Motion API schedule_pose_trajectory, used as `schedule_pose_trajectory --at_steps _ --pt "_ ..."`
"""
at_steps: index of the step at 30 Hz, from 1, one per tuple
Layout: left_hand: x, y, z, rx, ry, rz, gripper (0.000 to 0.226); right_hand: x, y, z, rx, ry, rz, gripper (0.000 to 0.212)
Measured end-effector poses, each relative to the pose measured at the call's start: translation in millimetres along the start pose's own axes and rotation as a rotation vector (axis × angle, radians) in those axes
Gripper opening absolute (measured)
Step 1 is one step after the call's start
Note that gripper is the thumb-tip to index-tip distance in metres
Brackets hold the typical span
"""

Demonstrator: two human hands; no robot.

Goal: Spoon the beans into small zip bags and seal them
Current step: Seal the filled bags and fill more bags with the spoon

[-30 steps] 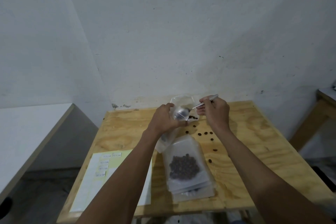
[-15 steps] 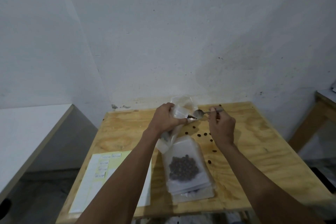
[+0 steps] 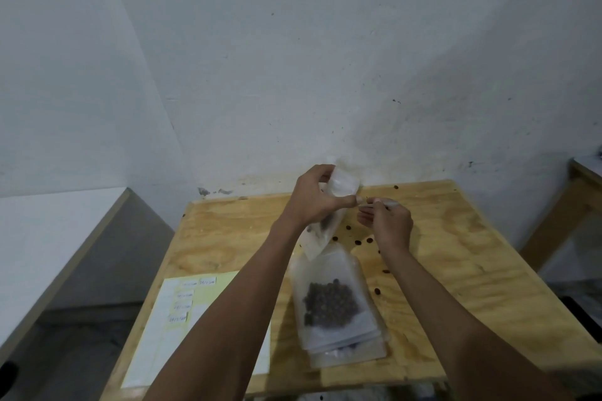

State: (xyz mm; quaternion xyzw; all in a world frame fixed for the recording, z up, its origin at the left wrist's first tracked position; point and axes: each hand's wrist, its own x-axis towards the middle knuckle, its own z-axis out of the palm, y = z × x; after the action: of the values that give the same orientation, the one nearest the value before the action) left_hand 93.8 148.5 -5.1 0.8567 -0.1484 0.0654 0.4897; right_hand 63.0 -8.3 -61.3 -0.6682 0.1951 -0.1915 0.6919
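My left hand [image 3: 314, 198] grips a small clear zip bag [image 3: 342, 185] by its upper part, lifted above the plywood table [image 3: 456, 270]. The bag hangs down to the left with a few dark beans inside. My right hand [image 3: 389, 221] is just right of the bag's mouth and pinches the metal spoon [image 3: 387, 204] by its handle. The spoon's bowl is hidden behind my fingers. Several loose beans [image 3: 358, 241] lie scattered on the table below my hands. A stack of zip bags [image 3: 335, 309] lies nearer to me, the top one holding a pile of beans.
A yellow and white sheet with small labels [image 3: 185, 299] lies on the table's near left. A grey-white counter [image 3: 49, 231] stands to the left and another wooden table [image 3: 583, 192] to the right. The white wall is right behind the table.
My left hand has lifted the bag higher and tilted it. My right hand has drawn the spoon back from the bag's mouth and lowered a little.
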Motion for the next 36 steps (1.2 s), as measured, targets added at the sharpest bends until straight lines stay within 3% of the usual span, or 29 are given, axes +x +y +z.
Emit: schedule_pose_trajectory --at_steps 8,14,20,28,33,36 --pt "-1 -4 4 -0.101 0.028 -0.020 0.076 3 1 1 0.131 0.056 0.156 0.019" --pt "-10 -27 -18 -0.045 0.038 -0.080 0.064 5 -3 -4 0.196 0.077 0.190 0.018" --pt "-20 -44 -29 0.134 0.011 -0.107 0.085 9 -11 -4 0.218 0.083 0.200 0.019" --pt "-26 -42 -25 0.248 -0.021 -0.122 0.108 2 -47 0 0.251 0.051 0.081 0.017" --pt "-27 -39 -23 0.273 -0.020 -0.114 0.103 -6 -55 2 0.096 -0.035 -0.057 0.025" --pt "-27 -40 -22 0.253 -0.011 -0.093 0.098 -9 -51 6 -0.043 -0.173 -0.186 0.026"
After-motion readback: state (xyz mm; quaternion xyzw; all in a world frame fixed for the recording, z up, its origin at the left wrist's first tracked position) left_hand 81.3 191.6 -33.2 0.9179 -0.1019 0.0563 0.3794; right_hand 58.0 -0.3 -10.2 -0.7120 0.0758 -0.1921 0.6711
